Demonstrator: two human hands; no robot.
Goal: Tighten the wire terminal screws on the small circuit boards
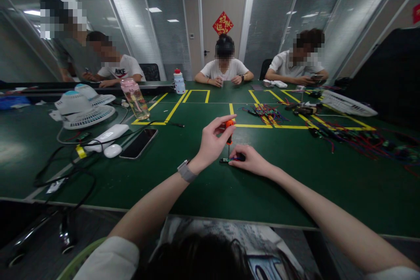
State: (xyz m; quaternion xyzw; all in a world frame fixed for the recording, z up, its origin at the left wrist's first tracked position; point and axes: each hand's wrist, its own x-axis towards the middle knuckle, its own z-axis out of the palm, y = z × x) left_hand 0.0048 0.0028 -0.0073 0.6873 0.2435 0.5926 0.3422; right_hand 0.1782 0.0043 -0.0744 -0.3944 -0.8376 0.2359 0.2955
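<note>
My left hand (215, 137) is closed round the orange and black handle of a screwdriver (229, 139), which stands upright with its shaft pointing down. Below it, a small circuit board (225, 160) lies on the green tabletop (203, 192), and the screwdriver's tip comes down at the board. My right hand (248, 159) pinches the board's right end, where red and dark wires come off. Part of the board is hidden under those fingers.
Bundles of wired circuit boards (267, 113) lie ahead and along the right. To the left are a phone (139, 143), a white mouse (113, 151), a pink-topped bottle (135, 98), white fans (87, 111) and black cables (65, 170). Several people sit or stand across the table.
</note>
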